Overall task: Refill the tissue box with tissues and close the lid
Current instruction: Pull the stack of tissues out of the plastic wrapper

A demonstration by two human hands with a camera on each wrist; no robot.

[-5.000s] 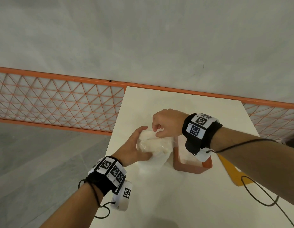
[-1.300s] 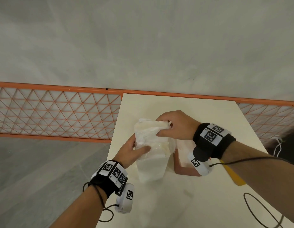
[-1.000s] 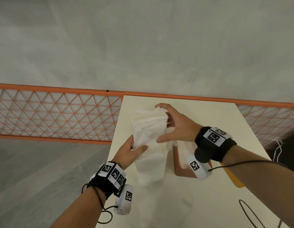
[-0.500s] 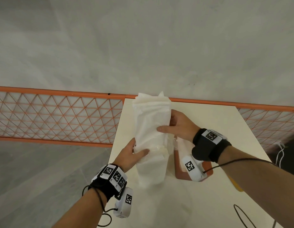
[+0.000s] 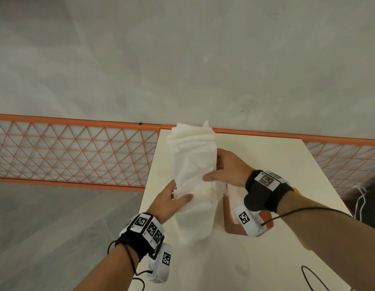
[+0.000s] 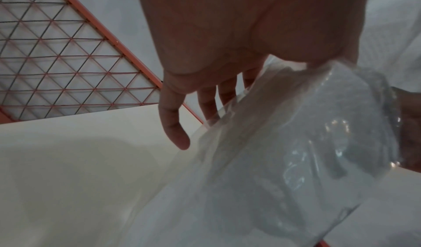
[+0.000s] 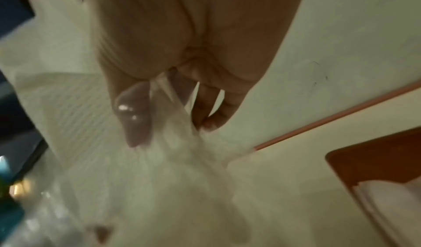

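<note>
The tissue box (image 5: 234, 224), orange and open-topped with white tissue showing inside, stood on the cream table (image 5: 266, 160). Just left of the box, a stack of tissues (image 5: 193, 158) was held upright above the table, its upper part bare and its lower part inside a clear plastic wrapper (image 5: 195, 219). The right hand (image 5: 228, 169) gripped the stack's middle, thumb across the front. The left hand (image 5: 167, 202) held the wrapper lower down, thumb on its front face. A yellow item beyond the box was largely hidden by the right forearm.
</note>
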